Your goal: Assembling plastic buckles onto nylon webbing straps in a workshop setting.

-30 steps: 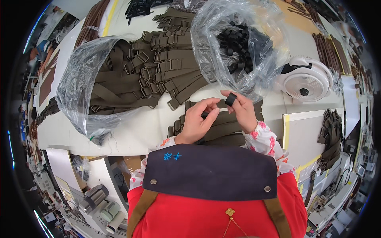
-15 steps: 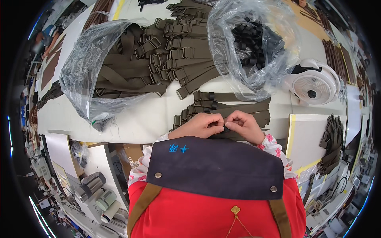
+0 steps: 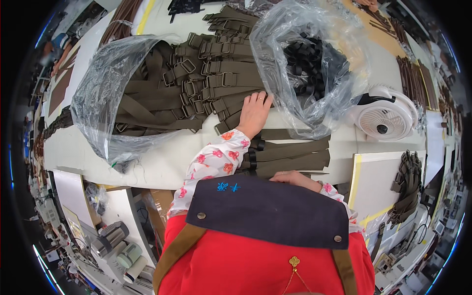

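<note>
Left hand [image 3: 254, 114] lay flat, fingers spread, on the strap pile [image 3: 196, 83] spilling from a clear bag [image 3: 93, 113] mid-table. Right hand [image 3: 295, 179] sat at the near edge, mostly hidden; grip unclear. Flat straps [image 3: 290, 152] lay between both hands.

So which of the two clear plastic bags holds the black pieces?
The right bag, next to the white fan, holds the black pieces. The left bag holds olive straps with buckles instead.
</note>
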The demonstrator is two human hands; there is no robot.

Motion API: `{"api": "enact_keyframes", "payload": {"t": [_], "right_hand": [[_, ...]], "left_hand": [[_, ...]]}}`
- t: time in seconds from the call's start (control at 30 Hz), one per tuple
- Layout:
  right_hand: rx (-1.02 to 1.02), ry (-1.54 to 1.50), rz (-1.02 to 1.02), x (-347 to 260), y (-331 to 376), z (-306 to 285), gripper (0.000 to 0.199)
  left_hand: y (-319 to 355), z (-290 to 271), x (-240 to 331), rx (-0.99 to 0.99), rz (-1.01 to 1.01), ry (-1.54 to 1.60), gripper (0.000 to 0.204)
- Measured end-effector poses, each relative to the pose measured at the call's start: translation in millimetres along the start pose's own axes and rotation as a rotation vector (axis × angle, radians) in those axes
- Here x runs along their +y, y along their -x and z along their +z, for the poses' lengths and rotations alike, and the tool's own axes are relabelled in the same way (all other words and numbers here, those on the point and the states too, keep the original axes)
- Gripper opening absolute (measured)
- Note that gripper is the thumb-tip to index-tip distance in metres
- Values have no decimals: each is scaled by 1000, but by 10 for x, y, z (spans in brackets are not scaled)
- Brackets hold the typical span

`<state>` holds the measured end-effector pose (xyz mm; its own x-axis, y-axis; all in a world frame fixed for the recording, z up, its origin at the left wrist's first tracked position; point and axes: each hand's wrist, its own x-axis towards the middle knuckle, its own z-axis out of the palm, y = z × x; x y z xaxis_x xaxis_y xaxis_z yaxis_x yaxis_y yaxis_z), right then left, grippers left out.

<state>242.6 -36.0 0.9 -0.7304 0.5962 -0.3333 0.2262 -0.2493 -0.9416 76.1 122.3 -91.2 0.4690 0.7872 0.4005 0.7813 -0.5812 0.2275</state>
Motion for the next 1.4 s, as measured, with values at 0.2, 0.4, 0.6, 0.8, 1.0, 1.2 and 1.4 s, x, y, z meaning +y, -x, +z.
{"api": "enact_keyframes", "payload": {"t": [0.2, 0.4, 0.6, 0.8, 1.0, 1.2, 1.4], "right_hand": [[187, -95, 84, 44, 48, 31, 26], [529, -716, -70, 142, 26, -167, 23], [506, -1036, -97, -43, -6, -260, 24], [575, -630, -41, 45, 72, -54, 22], [696, -762, -65, -142, 80, 33, 17], [845, -831, -55, -134, 115, -48, 17], [666, -1017, -96, -36, 205, -141, 16]], "left_hand": [[66, -429, -157, -45, 4, 226, 35], [791, -1231, -189, -32, 22, 379, 46], [1134, -1462, -42, -88, 119, 371, 59], [1025, -1454, 215, -145, 129, 438, 56], [706, -1250, 758, -106, 333, 643, 45], [532, -1368, 807, -17, 321, 570, 37], [529, -1309, 625, 120, 235, 557, 32]]}}
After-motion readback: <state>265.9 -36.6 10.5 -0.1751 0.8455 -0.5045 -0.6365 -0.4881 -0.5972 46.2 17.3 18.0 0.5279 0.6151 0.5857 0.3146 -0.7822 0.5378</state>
